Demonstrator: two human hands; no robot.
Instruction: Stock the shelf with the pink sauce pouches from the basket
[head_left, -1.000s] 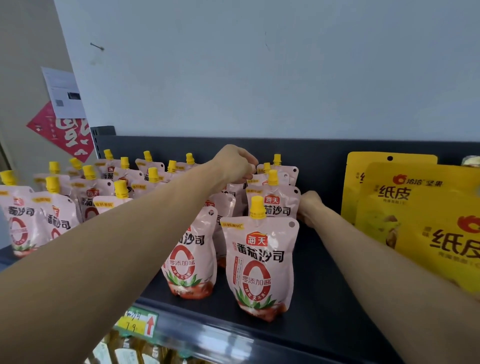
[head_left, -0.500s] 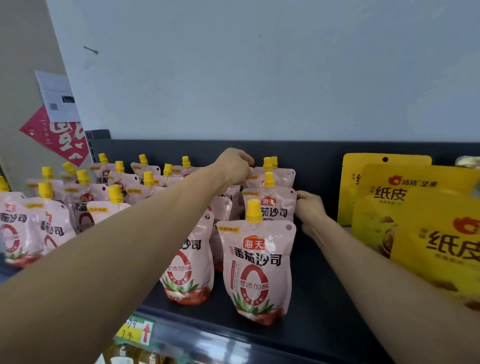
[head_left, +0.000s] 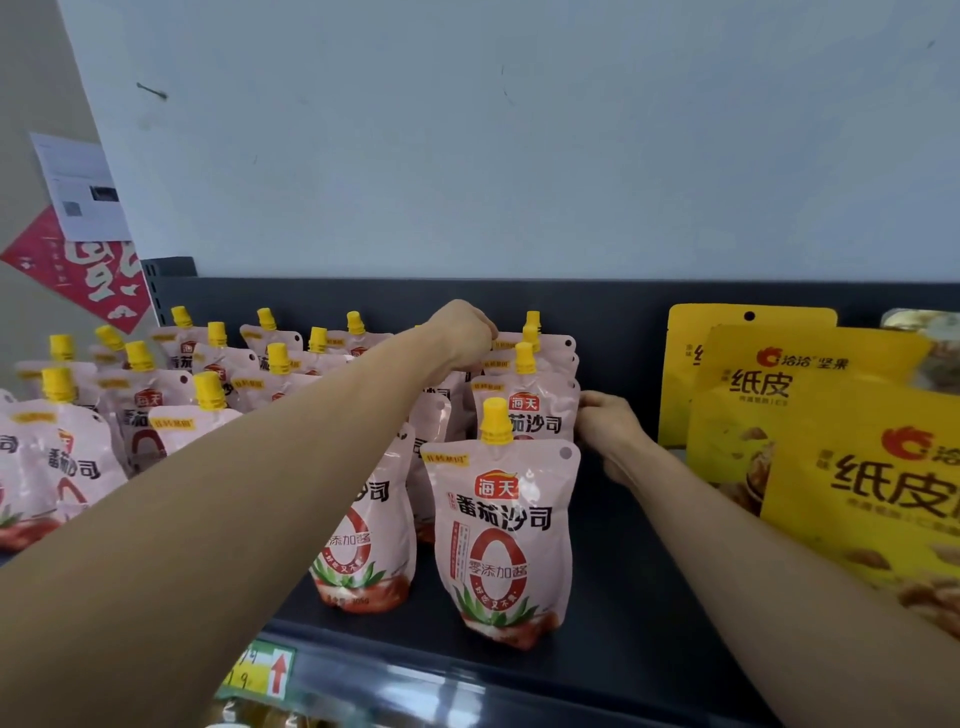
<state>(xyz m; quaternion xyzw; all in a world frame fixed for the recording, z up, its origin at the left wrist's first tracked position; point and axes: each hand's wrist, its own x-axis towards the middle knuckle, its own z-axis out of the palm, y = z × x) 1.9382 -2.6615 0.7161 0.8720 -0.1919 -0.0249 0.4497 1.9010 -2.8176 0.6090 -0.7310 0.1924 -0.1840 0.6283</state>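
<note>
Several pink sauce pouches with yellow caps stand in rows on the dark shelf (head_left: 623, 597). The front pouch (head_left: 501, 535) of the right row stands upright near the shelf's front edge. My left hand (head_left: 460, 335) reaches over the rows to the back and is closed on the top of a rear pouch (head_left: 545, 353). My right hand (head_left: 605, 428) rests against the right side of the second pouch (head_left: 530, 410) in that row, fingers curled on its edge. The basket is out of view.
Large yellow snack bags (head_left: 831, 426) stand at the right of the shelf, close to my right forearm. A price tag (head_left: 265, 670) with a red arrow hangs on the front rail. A white wall rises behind; a red paper sign (head_left: 78, 270) hangs at left.
My right hand has slid a little forward along the row's right side. My left hand stays at the back pouches. The view shifted slightly.
</note>
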